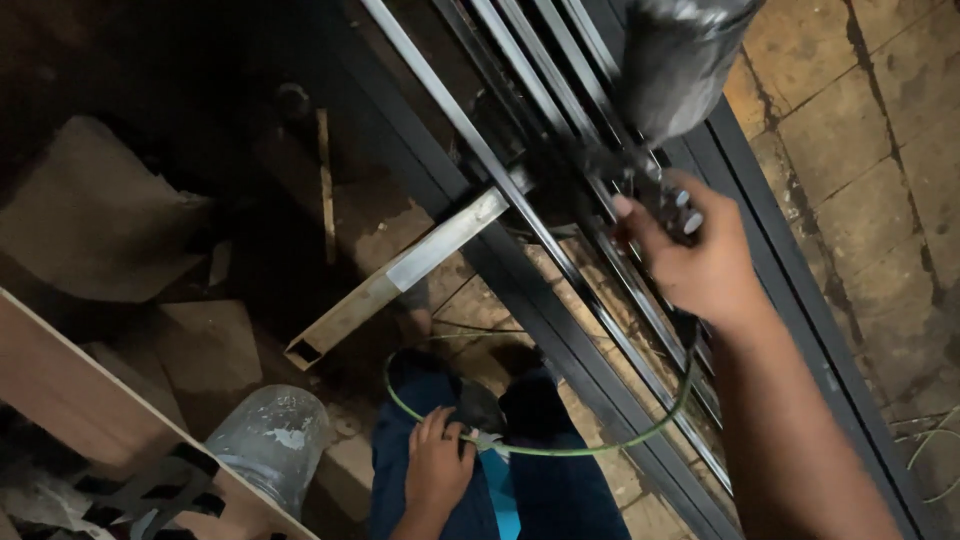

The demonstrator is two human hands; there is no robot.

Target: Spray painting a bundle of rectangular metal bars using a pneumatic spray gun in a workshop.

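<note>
My right hand (700, 265) is raised at the right and grips the handle of a dark spray gun (655, 195) whose grey cup (672, 60) reaches the top edge. The gun sits against a black metal frame (545, 235) with several slanted bars. A green hose (640, 435) curves down from the gun to my left hand (436, 462), which rests on my thigh and holds the hose near a fitting. My legs wear dark blue trousers (545, 480).
A rectangular metal tube (400, 275) lies across the frame's left side. A clear plastic bottle (272, 440) stands at the lower left beside a wooden board (110, 400). Cardboard scraps (90, 215) lie at the left. Paved brick floor (860, 130) fills the right.
</note>
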